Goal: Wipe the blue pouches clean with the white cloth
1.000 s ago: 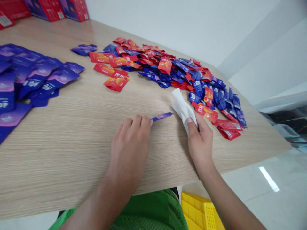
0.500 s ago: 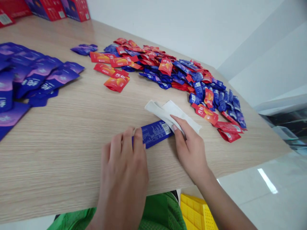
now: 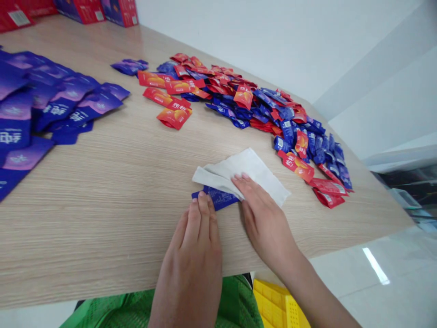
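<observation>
A blue sachet [image 3: 221, 198] with small print lies flat on the table, partly under a white cloth [image 3: 251, 166]. At its left end, the fingertips of my left hand [image 3: 196, 241] press it down, fingers close together and nearly straight. My right hand [image 3: 264, 214] has hold of the cloth, its fingers lying over the sachet's right part. The thumb tip of that hand is hidden. The cloth is spread out with a fold along its left side.
A mixed heap of red and blue sachets [image 3: 244, 96] runs along the back and right of the wooden table [image 3: 102, 205]. Larger purple-blue pouches [image 3: 59, 102] overlap at the left. Boxes [image 3: 121, 11] stand at the back left. A yellow crate [image 3: 273, 303] sits below the front edge.
My right hand has flattened and the cloth has spread out, covering more of the sachet. My left hand has shifted right and its fingers have straightened. The view has shifted slightly.
</observation>
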{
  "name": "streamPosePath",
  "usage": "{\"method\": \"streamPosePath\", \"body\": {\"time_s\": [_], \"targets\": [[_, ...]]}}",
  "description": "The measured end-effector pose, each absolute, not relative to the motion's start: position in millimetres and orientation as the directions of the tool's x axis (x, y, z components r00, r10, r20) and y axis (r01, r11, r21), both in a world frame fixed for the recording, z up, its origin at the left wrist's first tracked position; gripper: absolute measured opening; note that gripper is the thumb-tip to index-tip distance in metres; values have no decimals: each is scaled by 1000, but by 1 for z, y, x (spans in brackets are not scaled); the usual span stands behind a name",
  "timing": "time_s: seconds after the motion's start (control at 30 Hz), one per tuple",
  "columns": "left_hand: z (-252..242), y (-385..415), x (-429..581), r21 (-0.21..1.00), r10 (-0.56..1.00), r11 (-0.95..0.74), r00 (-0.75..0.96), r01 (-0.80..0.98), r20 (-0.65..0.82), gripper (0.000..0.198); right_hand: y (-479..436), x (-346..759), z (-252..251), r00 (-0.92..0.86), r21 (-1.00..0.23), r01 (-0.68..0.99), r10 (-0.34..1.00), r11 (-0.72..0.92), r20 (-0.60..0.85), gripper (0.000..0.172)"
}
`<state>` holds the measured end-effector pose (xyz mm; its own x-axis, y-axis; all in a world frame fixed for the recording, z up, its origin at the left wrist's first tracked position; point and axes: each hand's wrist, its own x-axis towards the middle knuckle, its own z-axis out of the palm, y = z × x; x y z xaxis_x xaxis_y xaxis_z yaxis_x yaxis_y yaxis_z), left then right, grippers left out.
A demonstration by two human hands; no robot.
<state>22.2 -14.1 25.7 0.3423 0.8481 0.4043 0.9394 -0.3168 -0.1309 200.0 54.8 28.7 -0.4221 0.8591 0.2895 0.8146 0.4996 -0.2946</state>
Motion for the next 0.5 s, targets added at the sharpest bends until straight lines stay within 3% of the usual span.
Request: {"method": "streamPosePath", "body": {"time_s": [0.17, 0.27, 0.4, 0.5], "targets": [[11, -20, 15, -132, 860, -339, 364, 931, 357, 60, 56, 229, 30, -171, -331, 906, 943, 265, 287, 47], [9, -19, 13, -156, 857, -345, 379, 925, 349, 60, 48, 211, 36, -127, -373, 891, 931, 259, 341, 45], [14, -15, 13, -181, 847, -354, 397, 917, 354, 59, 38, 167, 37, -404, -385, 755, 839, 531, 364, 52], [17, -14, 11, -197, 841, -372, 419, 907, 342, 58, 40, 160, 30, -526, -359, 711, 796, 605, 300, 57]]}}
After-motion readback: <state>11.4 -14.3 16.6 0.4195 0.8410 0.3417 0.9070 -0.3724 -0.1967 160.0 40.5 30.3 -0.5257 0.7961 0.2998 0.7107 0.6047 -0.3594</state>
